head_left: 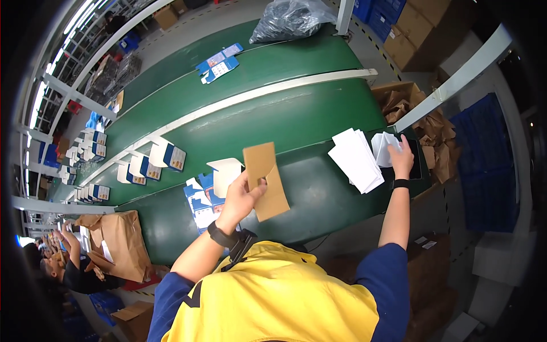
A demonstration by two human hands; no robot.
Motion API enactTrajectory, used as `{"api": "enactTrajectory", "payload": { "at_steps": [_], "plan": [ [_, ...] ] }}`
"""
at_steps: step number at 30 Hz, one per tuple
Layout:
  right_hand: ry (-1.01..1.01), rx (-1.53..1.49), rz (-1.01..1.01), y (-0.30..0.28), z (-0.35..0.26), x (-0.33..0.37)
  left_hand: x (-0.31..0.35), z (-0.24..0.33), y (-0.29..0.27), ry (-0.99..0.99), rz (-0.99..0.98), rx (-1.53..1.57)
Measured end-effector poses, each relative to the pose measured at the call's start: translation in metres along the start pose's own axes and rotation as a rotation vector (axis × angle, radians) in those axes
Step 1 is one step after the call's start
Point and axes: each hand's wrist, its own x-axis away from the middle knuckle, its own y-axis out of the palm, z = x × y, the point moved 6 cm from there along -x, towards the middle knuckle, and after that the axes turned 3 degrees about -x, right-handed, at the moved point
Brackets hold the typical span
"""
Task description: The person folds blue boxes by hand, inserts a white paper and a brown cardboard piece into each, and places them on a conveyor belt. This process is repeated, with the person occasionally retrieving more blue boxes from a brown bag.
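My left hand is closed on a flat brown cardboard piece, held over the near green work surface. Behind that hand is a small carton with its pale flap raised; the hand partly hides it. A flattened blue-and-white carton lies beside it. Out to the right, my right hand has its fingers and thumb at the edge of a small pile of folded white leaflets, closed on it. Just left of this pile, white paper sheets lie fanned out.
Upright open blue-and-white boxes stand along the conveyor at left. Flattened cartons and a grey plastic bag lie on the far belt. A brown paper bag stands near a co-worker at left. A box of brown paper stands at right.
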Motion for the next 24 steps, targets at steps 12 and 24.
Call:
{"api": "enactTrajectory", "payload": {
  "at_steps": [12,24],
  "plan": [
    [0.456,-0.201,0.177,0.043,0.117,-0.021,0.026,-0.004,0.001,-0.054,-0.092,-0.037],
    [-0.146,0.003,-0.084,0.022,-0.013,-0.024,0.037,0.022,-0.019,0.227,0.121,-0.503]
  ]
}}
